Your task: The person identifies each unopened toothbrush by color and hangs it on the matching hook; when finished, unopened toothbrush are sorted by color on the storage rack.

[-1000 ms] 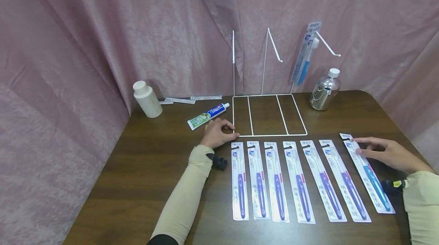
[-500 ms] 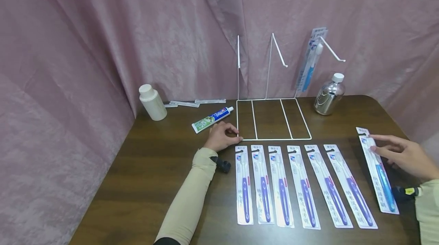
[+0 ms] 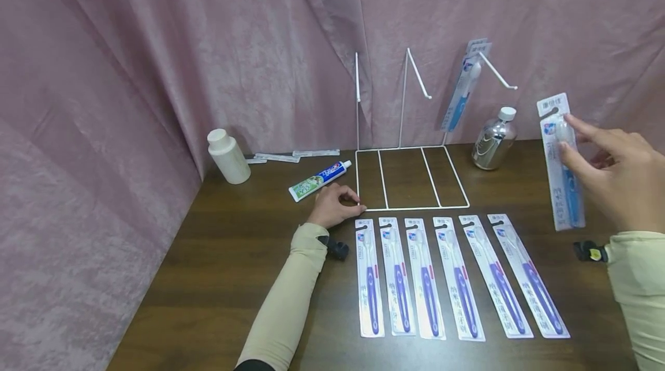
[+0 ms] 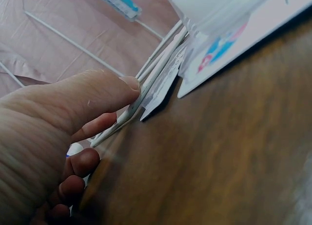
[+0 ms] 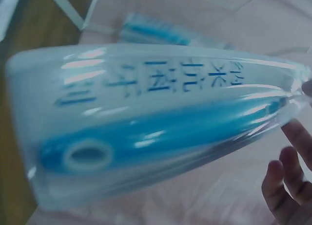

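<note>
Right hand [image 3: 618,172] grasping blue-handled toothbrush pack [image 3: 555,177], thumb and fingers pinching its edge near brush head, pack held near-upright above right side of brown wooden table [image 3: 218,278]. Left hand [image 3: 332,206], thumb and finger pinched on near left corner of white wire display rack [image 3: 415,208]. Six purple-handled toothbrush packs [image 3: 459,278] in row before rack. Blue packs [image 3: 461,91] hanging at right hook [image 3: 497,73]. Toothpaste tube [image 3: 319,180] just beside left hand.
</note>
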### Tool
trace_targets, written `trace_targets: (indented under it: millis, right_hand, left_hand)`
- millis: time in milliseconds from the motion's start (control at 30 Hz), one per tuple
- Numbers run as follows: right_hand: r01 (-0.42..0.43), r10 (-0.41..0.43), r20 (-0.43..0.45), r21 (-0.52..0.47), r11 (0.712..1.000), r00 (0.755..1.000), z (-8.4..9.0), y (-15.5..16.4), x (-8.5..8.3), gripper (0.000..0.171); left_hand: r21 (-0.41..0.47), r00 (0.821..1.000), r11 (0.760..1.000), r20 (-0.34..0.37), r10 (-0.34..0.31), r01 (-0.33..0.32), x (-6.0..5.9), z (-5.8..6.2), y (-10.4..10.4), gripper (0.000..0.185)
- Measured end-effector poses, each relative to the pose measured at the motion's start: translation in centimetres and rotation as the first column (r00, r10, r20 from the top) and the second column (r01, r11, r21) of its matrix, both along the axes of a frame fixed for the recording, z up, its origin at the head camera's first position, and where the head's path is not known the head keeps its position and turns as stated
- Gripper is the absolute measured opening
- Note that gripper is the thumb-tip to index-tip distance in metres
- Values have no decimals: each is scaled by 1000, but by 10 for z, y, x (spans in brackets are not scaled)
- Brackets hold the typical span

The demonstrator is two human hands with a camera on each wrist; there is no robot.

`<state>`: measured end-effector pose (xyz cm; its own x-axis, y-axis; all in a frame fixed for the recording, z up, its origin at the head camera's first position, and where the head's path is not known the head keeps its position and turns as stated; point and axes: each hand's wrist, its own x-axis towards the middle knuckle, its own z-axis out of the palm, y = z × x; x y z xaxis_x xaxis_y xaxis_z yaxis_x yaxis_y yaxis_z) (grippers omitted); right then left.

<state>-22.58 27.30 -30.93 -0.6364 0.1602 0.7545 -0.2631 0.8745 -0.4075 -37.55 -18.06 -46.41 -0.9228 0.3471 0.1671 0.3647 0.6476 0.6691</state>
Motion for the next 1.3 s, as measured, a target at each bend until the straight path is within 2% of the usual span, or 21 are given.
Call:
trace_targets:
  millis: [167, 367, 633, 767, 900, 1033, 1167, 1300]
  right_hand:
    - [-30, 30, -121, -1, 1000, 992, 18, -31, -13, 46]
    - [-37, 31, -166, -35, 999, 986, 22, -56, -32, 44]
    - [-14, -5, -115, -167, 986, 993, 12, -71, -65, 42]
    - [25, -39, -65, -200, 979, 997, 9, -76, -94, 41]
    - [73, -88, -61, -220, 973, 994, 8, -78, -124, 39]
    - [101, -115, -39, -257, 961, 993, 11, -80, -148, 36]
    - [125, -130, -3, -269, 955, 991, 15, -79, -161, 37]
    - [155, -144, 59, -290, 944, 988, 17, -77, -165, 40]
  left_hand:
    - [-5, 1000, 1000, -6, 1, -1, 0, -2, -1, 24]
    - [-4, 1000, 1000, -4, 7, -7, 0, -3, -1, 24]
    - [-15, 999, 1000, -45, 2, -3, 1, 0, -2, 24]
    - [-16, 999, 1000, -43, 9, -10, 0, -1, -4, 23]
    - [-15, 999, 1000, -34, 3, -3, -1, -3, -4, 23]
    - [-2, 999, 1000, -33, -7, 7, 1, -2, -1, 23]
    - [9, 999, 1000, -40, -12, 12, 1, -2, 3, 23]
    - [7, 999, 1000, -51, -19, 19, -1, -2, 6, 23]
